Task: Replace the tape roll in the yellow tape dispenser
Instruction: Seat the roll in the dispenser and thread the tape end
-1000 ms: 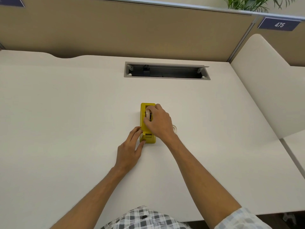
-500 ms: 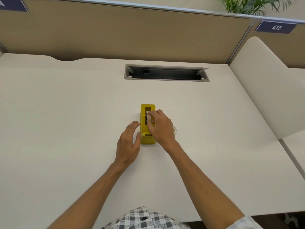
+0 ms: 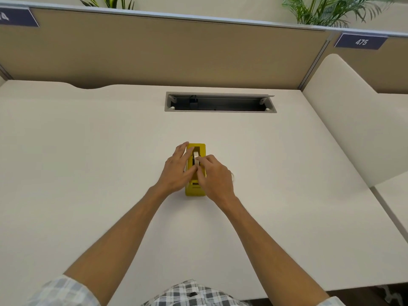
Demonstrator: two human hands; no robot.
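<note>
The yellow tape dispenser (image 3: 195,191) stands lengthwise in the middle of the white desk (image 3: 88,162). A pale tape roll (image 3: 195,156) sits on edge in its top slot. My right hand (image 3: 215,177) pinches the roll from the right with thumb and fingers. My left hand (image 3: 176,171) lies against the dispenser's left side, fingers stretched along its top edge, holding it. A second clear roll (image 3: 232,176) peeks out on the desk behind my right hand, mostly hidden.
An open grey cable tray (image 3: 219,102) is set into the desk beyond the dispenser. A tan partition (image 3: 165,51) runs along the back. A white curved side panel (image 3: 353,120) bounds the desk on the right.
My left hand slid forward from the dispenser's near end to along its left side. My right hand's fingers stayed on the roll in the slot.
</note>
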